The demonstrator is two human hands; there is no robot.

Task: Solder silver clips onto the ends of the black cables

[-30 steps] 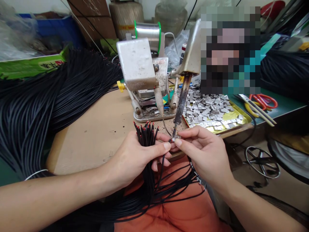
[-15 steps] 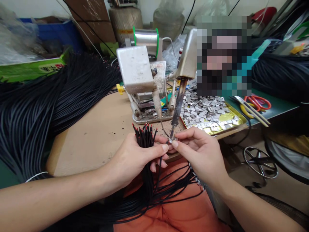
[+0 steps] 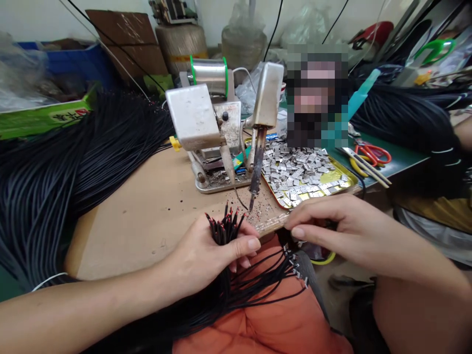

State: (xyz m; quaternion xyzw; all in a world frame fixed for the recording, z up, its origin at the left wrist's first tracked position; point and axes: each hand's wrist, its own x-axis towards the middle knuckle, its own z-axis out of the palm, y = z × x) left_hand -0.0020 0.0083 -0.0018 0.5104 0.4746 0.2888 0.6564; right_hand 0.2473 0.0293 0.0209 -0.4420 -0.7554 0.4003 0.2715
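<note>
My left hand (image 3: pixel 224 246) is closed round a bundle of black cables (image 3: pixel 223 231), whose cut ends show red wire tips just above the fist. My right hand (image 3: pixel 324 223) hovers at the table's front edge, thumb and index finger slightly apart, with nothing visible between them. Close to its fingertips lies a row of small clear-and-metal pieces (image 3: pixel 273 223) along that edge. The soldering iron (image 3: pixel 257 162) points down from its stand, its tip above the board between my hands. Cables with small metal connectors on their ends (image 3: pixel 295 268) hang over my orange-clad lap.
A yellow tray (image 3: pixel 341 172) of small metal plates stands right of the iron. Beyond it lie red-handled scissors (image 3: pixel 372 153). A solder spool (image 3: pixel 209 76) tops the feeder (image 3: pixel 193 118). Black cables (image 3: pixel 110 142) heap at left. A person (image 3: pixel 317 98) sits opposite.
My right hand has moved right, away from the iron tip and the cable end it was holding there. The soldered cable has dropped from between my hands. My view has shifted slightly right.
</note>
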